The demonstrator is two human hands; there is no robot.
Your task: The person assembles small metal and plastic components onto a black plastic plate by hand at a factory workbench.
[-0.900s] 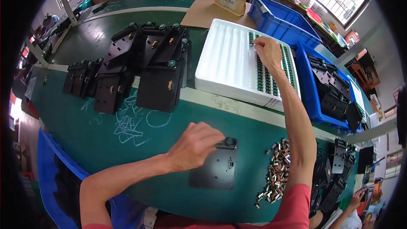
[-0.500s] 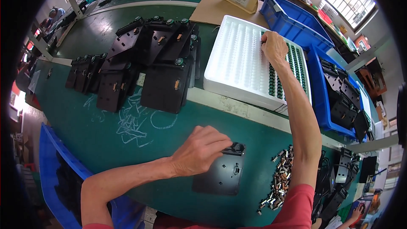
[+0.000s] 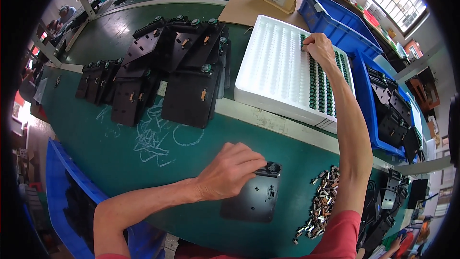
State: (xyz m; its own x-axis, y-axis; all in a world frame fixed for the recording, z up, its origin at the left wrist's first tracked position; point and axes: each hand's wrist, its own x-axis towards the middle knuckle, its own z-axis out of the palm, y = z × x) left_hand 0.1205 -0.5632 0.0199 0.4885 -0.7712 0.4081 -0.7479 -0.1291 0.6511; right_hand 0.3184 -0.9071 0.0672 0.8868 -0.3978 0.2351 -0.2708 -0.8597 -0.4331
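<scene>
My left hand (image 3: pixel 232 171) is bent over the top edge of a flat black plate (image 3: pixel 249 199), fingers curled and close together; I can't tell whether they grip it or only rest there. The plate lies on the green table (image 3: pixel 110 158) in front of me, a round socket at its top right corner, just beside my fingertips. My right hand (image 3: pixel 320 49) is stretched out over the white foam tray (image 3: pixel 268 108), thumb and finger drawn narrow at a row of small green parts (image 3: pixel 313 91); I can't tell if one is between them. Near my right forearm is a loose heap of small metal and brown pieces (image 3: pixel 323 206). Past my left hand, more black plates (image 3: pixel 189 98) lean in overlapping stacks. A blue bin (image 3: pixel 389 148) of similar plates sits right of the tray, and a blue crate (image 3: pixel 342 31) stands behind it.
</scene>
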